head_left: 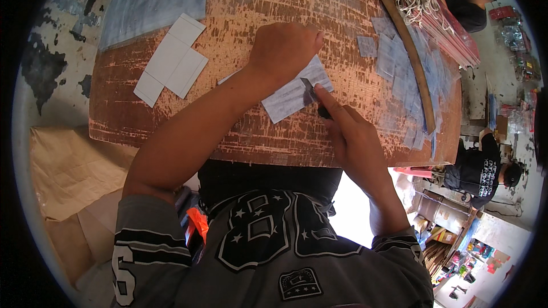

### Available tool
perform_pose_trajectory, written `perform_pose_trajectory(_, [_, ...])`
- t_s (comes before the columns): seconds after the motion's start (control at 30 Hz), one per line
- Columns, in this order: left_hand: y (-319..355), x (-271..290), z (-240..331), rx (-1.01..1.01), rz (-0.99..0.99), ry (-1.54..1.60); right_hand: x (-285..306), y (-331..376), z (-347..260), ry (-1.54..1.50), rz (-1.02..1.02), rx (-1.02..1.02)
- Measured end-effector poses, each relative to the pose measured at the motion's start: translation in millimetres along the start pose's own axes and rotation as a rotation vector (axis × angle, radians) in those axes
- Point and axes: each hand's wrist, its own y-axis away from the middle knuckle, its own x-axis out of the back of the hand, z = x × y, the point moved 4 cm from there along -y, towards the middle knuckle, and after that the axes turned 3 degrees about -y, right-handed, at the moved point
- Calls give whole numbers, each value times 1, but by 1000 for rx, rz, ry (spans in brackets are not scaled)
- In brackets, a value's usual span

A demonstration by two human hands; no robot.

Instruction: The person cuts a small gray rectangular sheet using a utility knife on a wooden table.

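A greyish-blue streaked sheet piece (282, 104) lies on the worn wooden table (240, 142) in front of me. My left hand (282, 50) is closed and presses down at its far edge; whatever the fingers hold, if anything, is hidden beneath the hand. In my right hand (357, 131) is a knife (309, 89) with a dark handle, its blade lying over the sheet. The right index finger stretches along the back of the blade. A small pale corner of another piece (224, 79) shows beside my left forearm.
At the left lies a white cardboard cutout (174, 60) with fold lines, near a large bluish sheet (157, 0). Several cut pieces (399, 71) lie at the right under a curved wooden strip (408, 51), beside pink bundles with white cords (419, 3). Two other people are farther right.
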Motion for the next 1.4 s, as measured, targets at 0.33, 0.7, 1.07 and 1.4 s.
perform_pose_trajectory(0.33, [0,0,-1,26,-38,51,3,-3,-7,2,-29,-57])
perform_pose_trajectory(0.7, [0,2,1,8,-47,33,2,-2,-5,77,-25,-30])
perform_pose_trajectory(1.07, [-2,0,0,6,-62,31,4,-1,-5,247,-141,-84])
perform_pose_trajectory(1.4, [-1,-1,-1,-11,-11,29,2,8,-4,264,-154,-87])
